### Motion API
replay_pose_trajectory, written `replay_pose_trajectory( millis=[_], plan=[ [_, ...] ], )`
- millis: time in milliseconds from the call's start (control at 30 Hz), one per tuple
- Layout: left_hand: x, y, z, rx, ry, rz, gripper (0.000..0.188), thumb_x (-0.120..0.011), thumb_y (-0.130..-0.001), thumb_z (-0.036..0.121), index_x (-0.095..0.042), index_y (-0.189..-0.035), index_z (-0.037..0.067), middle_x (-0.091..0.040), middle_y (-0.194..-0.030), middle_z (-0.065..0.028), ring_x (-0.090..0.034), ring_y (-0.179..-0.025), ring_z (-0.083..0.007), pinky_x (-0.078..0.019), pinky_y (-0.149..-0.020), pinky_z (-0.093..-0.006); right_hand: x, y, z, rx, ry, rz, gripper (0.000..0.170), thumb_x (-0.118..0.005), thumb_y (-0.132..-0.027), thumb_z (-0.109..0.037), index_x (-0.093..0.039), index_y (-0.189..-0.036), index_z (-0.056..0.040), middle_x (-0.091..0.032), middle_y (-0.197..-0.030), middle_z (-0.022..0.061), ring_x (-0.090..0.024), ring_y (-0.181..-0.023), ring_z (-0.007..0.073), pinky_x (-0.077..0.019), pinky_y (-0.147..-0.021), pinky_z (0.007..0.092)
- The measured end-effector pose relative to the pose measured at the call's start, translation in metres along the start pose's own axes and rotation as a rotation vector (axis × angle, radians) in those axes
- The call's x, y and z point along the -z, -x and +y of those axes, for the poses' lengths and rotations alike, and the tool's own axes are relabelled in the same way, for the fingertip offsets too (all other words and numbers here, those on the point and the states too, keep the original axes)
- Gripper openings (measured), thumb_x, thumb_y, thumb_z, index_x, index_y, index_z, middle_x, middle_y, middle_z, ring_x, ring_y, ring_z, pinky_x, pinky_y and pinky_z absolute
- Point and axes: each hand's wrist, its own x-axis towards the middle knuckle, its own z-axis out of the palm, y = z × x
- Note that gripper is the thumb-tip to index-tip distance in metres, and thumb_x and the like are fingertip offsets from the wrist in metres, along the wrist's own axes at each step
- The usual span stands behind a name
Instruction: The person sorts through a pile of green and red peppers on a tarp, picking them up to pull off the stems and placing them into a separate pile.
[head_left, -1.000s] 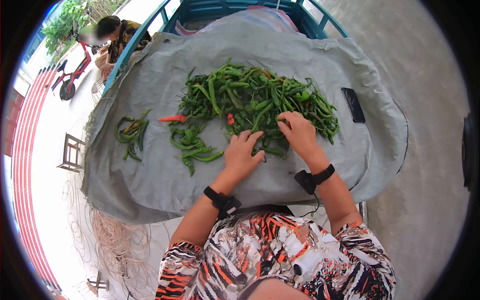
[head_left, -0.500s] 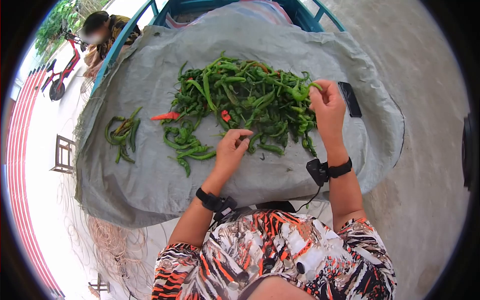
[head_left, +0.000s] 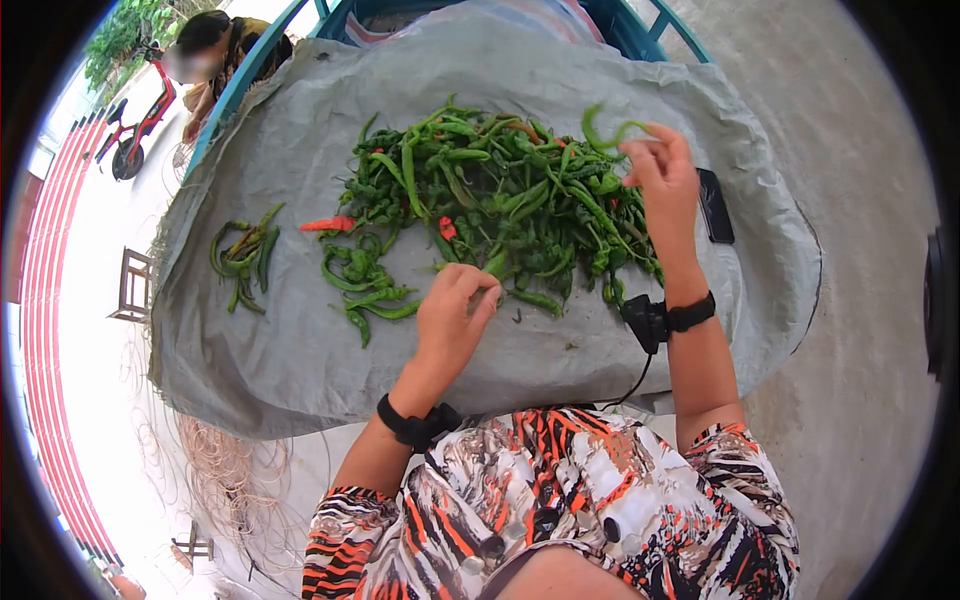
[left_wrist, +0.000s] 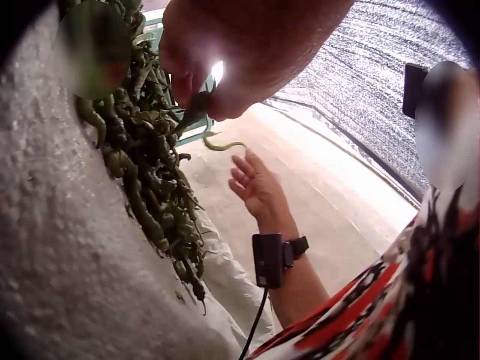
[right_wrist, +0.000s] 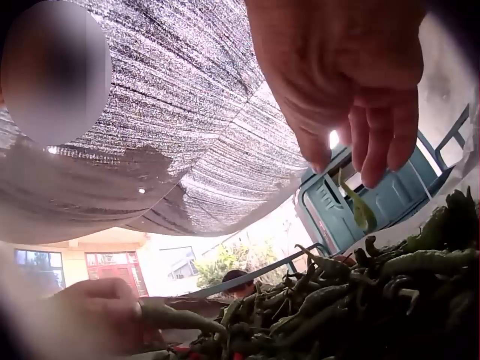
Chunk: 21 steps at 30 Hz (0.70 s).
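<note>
A heap of green chili peppers [head_left: 520, 200] with a few red ones lies on a grey cloth [head_left: 300, 370]. At the heap's near edge, my left hand [head_left: 452, 312] pinches a green chili pepper [right_wrist: 180, 319]; this shows in the right wrist view. My right hand [head_left: 662, 180] is raised over the heap's right side. Between its thumb and fingers it holds the end of a thin, curved, light green chili pepper [head_left: 597, 130]. In the left wrist view this light green pepper [left_wrist: 223, 144] sticks out past the fingertips.
A small separate pile of peppers [head_left: 245, 255] lies on the left, and a loose group [head_left: 370, 285] sits nearer the heap. Right of the heap lies a phone [head_left: 716, 207]. Teal cart rails [head_left: 255, 85] border the far side. Another person [head_left: 235, 50] sits beyond at the left.
My right hand has moved from the heap up and to the right, lifting out the light green pepper. The left hand has drawn slightly back and left from the heap.
</note>
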Motion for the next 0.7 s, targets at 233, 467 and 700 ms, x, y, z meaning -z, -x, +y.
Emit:
replay_pose_trajectory(
  millis=[233,467,700],
  plan=[
    [0.026,-0.046,0.039,-0.04,-0.002,0.113,0.017,-0.067,-0.088,0.003,-0.069,-0.105,0.005,-0.066,-0.111,-0.0101,-0.06,-0.078,-0.0129,-0.0468,-0.064,-0.0256,0.006,0.052,0.024,0.034,0.913,-0.283,0.032,-0.068,-0.089,-0.031,-0.06,-0.112,-0.0094,-0.068,-0.108,0.0117,-0.067,-0.086,0.0339,-0.0507,-0.072,0.0461],
    [-0.005,-0.085,0.018,-0.169,-0.272,0.109,0.035,-0.069,-0.081,0.004,-0.067,-0.115,0.009,-0.059,-0.124,-0.0158,-0.057,-0.102,-0.0323,-0.0482,-0.089,-0.0402,0.025,0.064,0.034,0.089,0.806,-0.218,0.013,-0.064,-0.092,-0.023,-0.065,-0.099,-0.0125,-0.068,-0.081,0.0101,-0.067,-0.075,0.0313,-0.0502,-0.064,0.0403],
    [-0.054,-0.089,0.007,-0.227,-0.473,-0.061,0.04,-0.072,-0.079,0.006,-0.064,-0.118,0.008,-0.061,-0.113,-0.01,-0.055,-0.099,-0.0306,-0.0472,-0.085,-0.0414,0.063,0.052,-0.019,-0.091,0.463,-0.095,0.011,-0.06,-0.094,-0.014,-0.068,-0.098,-0.0068,-0.064,-0.068,0.0045,-0.058,-0.058,0.0114,-0.0444,-0.055,0.0284]
  ],
)
